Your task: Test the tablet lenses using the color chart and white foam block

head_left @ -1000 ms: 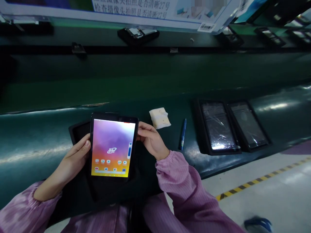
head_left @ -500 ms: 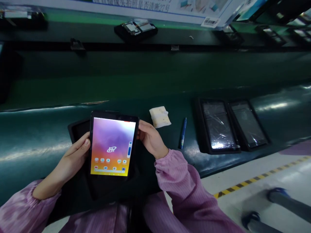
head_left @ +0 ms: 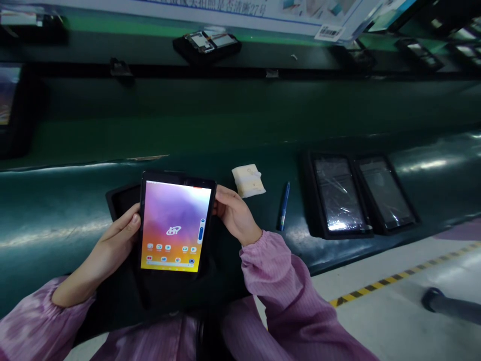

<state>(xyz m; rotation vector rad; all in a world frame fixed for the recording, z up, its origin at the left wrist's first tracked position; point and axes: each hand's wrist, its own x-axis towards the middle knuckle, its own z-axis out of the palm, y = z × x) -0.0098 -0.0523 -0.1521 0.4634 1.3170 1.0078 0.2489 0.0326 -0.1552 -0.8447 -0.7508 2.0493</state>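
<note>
A tablet (head_left: 175, 225) with a lit screen, showing a purple-to-yellow home screen with app icons and a small blue slider at its right edge, is held upright in front of me. My left hand (head_left: 120, 234) grips its left side, thumb along the edge. At the upper right edge, my right hand (head_left: 236, 215) closes on the tablet, with fingertips partly hidden behind it. Beneath the tablet lies a black tray (head_left: 114, 203), mostly covered by the tablet and my left hand.
Right of the tablet are a folded whitish cloth (head_left: 248, 180), a blue pen (head_left: 284, 206) and two black trays holding film-covered screens (head_left: 340, 193). Farther back, an opened device (head_left: 208, 42) rests on a ledge. At left sits another lit device (head_left: 8, 95). A person's leg (head_left: 453, 306) shows lower right.
Both hands and the tablet stay almost still. A lit device in a black holder has come further into view at the left edge. The person's legs at lower right have shifted.
</note>
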